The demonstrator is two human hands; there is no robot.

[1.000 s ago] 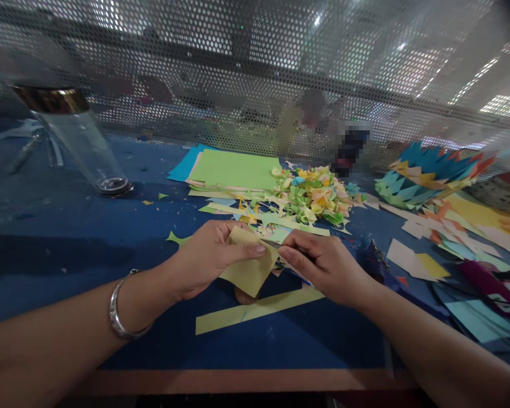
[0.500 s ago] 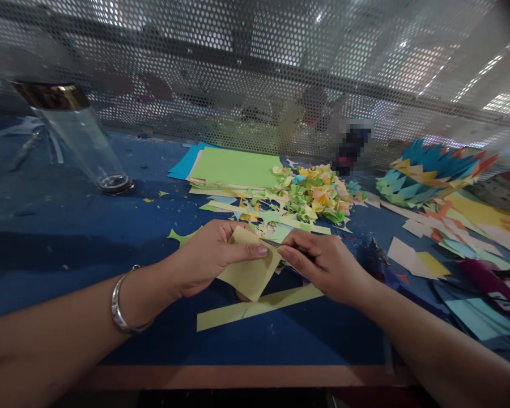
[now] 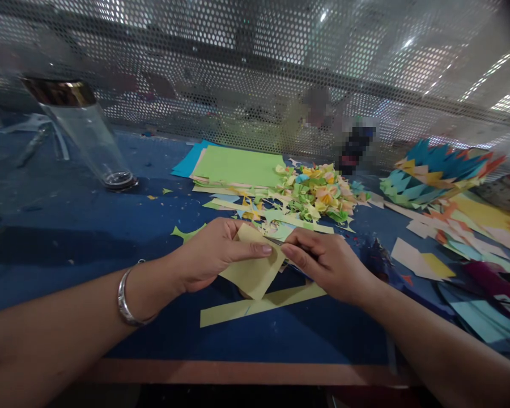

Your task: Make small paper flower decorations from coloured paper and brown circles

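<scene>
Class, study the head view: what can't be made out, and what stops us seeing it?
All in the head view:
1. Most of the metal tool: hidden by the right hand.
2. Some fingertips of the left hand: behind the held yellow paper.
3. What lies beyond the perforated panel: blurred and screened by it.
4. Dark object: masked by blocky pixels.
5. Purple item: cut off by the right edge.
</scene>
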